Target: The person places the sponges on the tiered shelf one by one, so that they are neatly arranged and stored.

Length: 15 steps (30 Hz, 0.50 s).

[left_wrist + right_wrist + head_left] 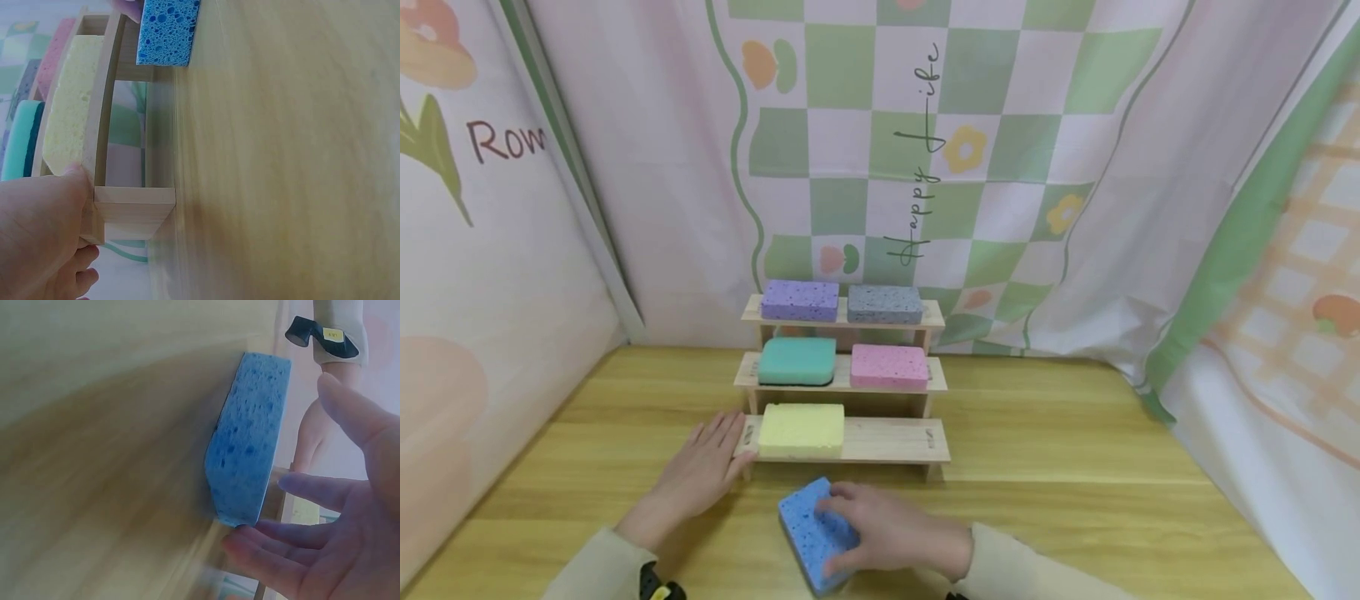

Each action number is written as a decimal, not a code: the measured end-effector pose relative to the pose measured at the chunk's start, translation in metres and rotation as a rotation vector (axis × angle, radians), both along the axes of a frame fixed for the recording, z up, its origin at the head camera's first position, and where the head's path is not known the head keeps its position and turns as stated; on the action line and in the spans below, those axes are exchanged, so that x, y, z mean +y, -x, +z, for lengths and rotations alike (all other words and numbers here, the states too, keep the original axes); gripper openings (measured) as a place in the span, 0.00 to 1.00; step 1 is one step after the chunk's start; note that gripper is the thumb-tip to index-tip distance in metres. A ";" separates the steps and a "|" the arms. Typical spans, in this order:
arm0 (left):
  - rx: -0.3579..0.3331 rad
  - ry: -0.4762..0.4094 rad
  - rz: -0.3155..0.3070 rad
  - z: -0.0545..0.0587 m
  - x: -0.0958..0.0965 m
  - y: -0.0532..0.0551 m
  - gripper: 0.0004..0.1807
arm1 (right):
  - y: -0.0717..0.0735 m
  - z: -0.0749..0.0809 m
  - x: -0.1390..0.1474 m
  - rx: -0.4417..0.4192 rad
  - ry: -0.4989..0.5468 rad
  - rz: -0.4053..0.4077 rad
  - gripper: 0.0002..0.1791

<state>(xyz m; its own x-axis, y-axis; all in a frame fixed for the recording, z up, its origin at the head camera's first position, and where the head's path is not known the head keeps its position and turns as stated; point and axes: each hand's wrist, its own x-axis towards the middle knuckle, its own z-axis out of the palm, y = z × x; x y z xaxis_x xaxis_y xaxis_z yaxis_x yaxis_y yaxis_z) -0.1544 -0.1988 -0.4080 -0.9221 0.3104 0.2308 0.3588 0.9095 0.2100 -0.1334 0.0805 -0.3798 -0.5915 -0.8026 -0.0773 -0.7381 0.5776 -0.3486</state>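
A blue sponge lies slantwise on the table before a three-step wooden rack. My right hand is over it, thumb and fingers spread; in the right wrist view the thumb stands apart from the blue sponge, while fingertips come close to its far end. My left hand holds the left end of the rack's lowest step, with the thumb at the front corner and fingers along the end. Beside that thumb, a yellow sponge sits on the lowest step, also seen in the left wrist view.
On the middle step sit a teal sponge with a dark underside and a pink sponge. The top step carries a purple sponge and a grey sponge. Printed curtains enclose the wooden table behind and at both sides.
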 end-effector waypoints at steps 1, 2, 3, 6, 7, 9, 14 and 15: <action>-0.001 0.002 0.001 0.000 0.000 0.000 0.34 | 0.000 -0.001 -0.001 0.014 -0.007 0.006 0.39; -0.003 0.003 0.001 0.000 0.000 0.000 0.34 | -0.001 -0.002 -0.001 0.026 -0.015 0.007 0.40; 0.001 0.004 0.000 0.000 0.000 0.000 0.34 | -0.002 -0.003 -0.002 0.036 -0.026 0.006 0.41; 0.001 0.007 0.001 0.000 0.000 0.000 0.34 | -0.006 -0.005 -0.004 0.064 -0.056 0.006 0.44; 0.004 0.007 0.002 0.000 0.000 0.000 0.34 | -0.007 -0.005 -0.005 0.069 -0.064 0.004 0.45; 0.007 0.004 0.002 0.001 0.000 0.000 0.34 | -0.009 -0.006 -0.006 0.073 -0.079 -0.004 0.46; 0.006 0.010 0.001 0.001 0.000 -0.001 0.33 | -0.011 -0.007 -0.009 0.063 -0.105 -0.034 0.47; 0.005 0.011 0.001 0.001 0.000 -0.001 0.33 | -0.012 -0.008 -0.009 0.060 -0.112 -0.042 0.47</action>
<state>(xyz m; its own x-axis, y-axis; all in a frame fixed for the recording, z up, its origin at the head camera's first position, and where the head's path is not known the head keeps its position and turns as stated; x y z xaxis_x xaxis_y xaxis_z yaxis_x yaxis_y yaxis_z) -0.1538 -0.1985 -0.4069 -0.9213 0.3118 0.2324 0.3587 0.9121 0.1983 -0.1216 0.0711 -0.3874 -0.6306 -0.7653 -0.1286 -0.7300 0.6413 -0.2366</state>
